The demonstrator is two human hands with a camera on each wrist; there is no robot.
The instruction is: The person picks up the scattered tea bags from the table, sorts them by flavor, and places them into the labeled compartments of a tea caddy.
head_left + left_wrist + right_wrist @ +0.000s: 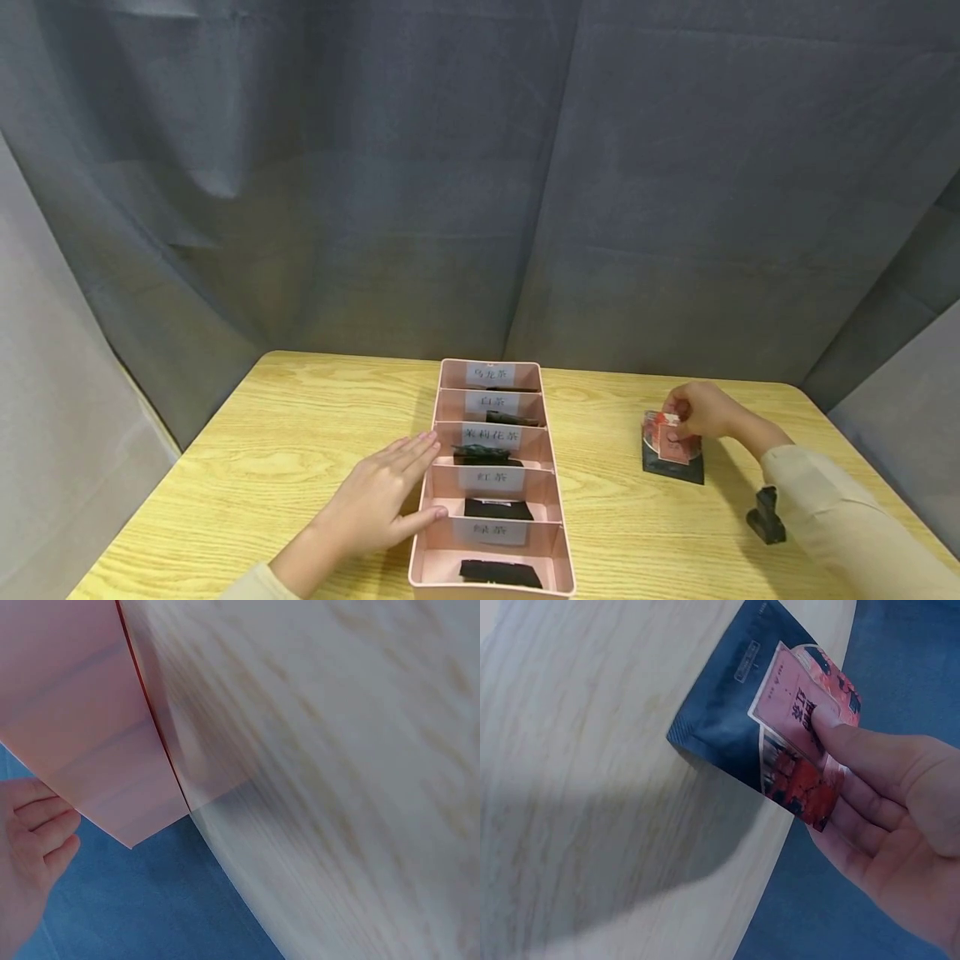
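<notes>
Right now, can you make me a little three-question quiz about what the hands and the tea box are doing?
1. True or false: the left hand rests flat against the side of the pink box.
2. What does the right hand pinch? A) a spoon B) a red packet C) a cup
3. Fill in: the red packet is above a dark ____ lying on the wooden table.

Key: 1 true; 2 B; 3 packet.

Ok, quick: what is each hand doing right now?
Left hand: open, fingers straight against the pink divided box.
Right hand: pinching a red tea packet.
</notes>
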